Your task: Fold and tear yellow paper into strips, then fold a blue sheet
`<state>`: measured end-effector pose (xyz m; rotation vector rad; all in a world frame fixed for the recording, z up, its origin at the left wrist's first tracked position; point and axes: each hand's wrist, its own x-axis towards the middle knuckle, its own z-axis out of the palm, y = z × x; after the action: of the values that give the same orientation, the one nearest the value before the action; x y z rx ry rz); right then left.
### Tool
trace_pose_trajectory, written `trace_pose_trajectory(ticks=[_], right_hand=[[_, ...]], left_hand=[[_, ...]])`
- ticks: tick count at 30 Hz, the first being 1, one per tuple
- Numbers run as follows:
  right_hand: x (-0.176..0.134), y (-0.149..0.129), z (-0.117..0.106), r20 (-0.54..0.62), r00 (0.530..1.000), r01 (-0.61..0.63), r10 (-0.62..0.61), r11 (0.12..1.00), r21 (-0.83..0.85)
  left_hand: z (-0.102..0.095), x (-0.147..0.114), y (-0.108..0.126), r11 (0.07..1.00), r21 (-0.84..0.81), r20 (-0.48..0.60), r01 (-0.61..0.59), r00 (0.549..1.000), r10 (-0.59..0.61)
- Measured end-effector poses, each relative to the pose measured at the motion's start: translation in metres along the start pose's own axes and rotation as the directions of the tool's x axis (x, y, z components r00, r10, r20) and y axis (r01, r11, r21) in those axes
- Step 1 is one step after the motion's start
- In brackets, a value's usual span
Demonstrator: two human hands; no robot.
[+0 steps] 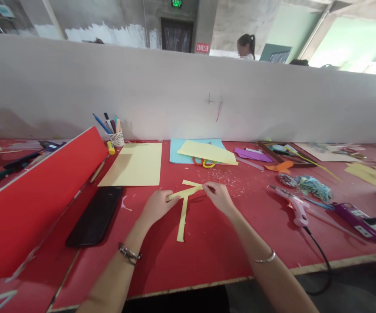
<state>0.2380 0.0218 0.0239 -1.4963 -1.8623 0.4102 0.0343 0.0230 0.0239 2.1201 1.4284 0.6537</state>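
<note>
A pale yellow paper strip stretches between my two hands above the red table. My left hand pinches its left end, and my right hand has the right end between thumb and fingers. Below it another yellow strip points toward me; whether the two are joined I cannot tell. A short yellow strip shows just behind the held one. Farther back, scissors with red and yellow handles lie partly hidden under a yellow sheet.
Left of my hands are a black phone, a yellow sheet, a leaning red board and a pen cup. To the right lie a pink glue gun, its cord, a purple power strip and blue-green yarn. A white partition stands behind.
</note>
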Motion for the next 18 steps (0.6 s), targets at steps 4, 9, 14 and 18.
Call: trace_pose_trajectory(ticks=[4,9,14,18], right_hand=[[-0.001,-0.001,0.0,0.013,1.0,-0.008,0.009,1.0,-0.006],[-0.002,0.001,0.003,0.044,0.999,0.008,-0.006,0.999,-0.034],[-0.004,0.001,0.005,0.077,0.996,0.04,-0.033,0.995,-0.093],[-0.005,-0.001,0.004,0.074,0.997,0.028,-0.019,0.993,-0.115]], left_hand=[[0.002,-0.002,0.003,0.995,0.098,0.001,-0.022,1.0,0.022],[0.013,-0.004,0.008,0.961,0.257,-0.049,-0.101,0.992,0.117],[0.025,-0.005,0.012,0.935,0.334,0.025,-0.124,0.992,0.122],[0.027,-0.006,0.015,0.932,0.346,0.064,-0.107,0.994,0.09]])
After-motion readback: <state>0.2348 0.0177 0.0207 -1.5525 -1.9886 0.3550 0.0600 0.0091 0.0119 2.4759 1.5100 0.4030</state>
